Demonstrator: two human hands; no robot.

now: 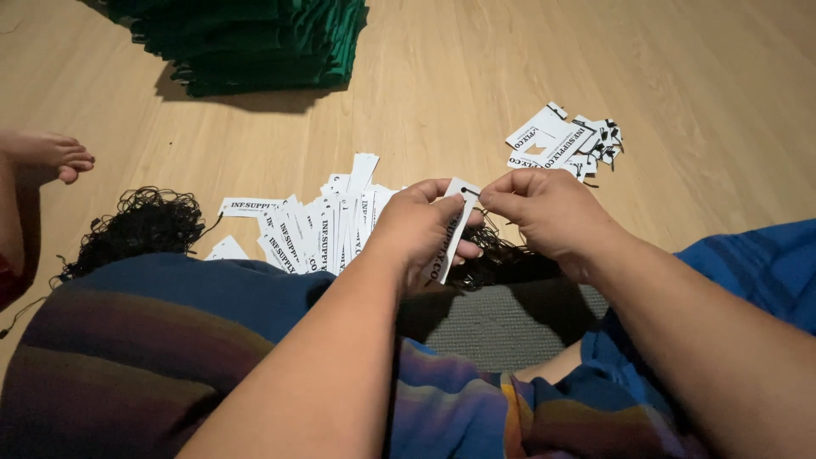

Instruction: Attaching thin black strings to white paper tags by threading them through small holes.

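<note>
Two hands: I see both meeting at one white paper tag (456, 223), centre, above my lap.
Left hand (418, 231): curled shut around the tag's lower part.
Right hand (548, 217): fingertips pinched at its punched top by the black string (497, 255).
Handling: I judge it light, bendable card; grip the edges.
Floor: spread of tags (314, 229) left, strung tags (565, 140) far right.

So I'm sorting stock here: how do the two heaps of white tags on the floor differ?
The near heap of tags, beside the left hand, is larger and fanned in overlapping rows. The far heap of tags, beyond the right hand, is smaller and jumbled. Both are white printed cards on the wooden floor.
</note>
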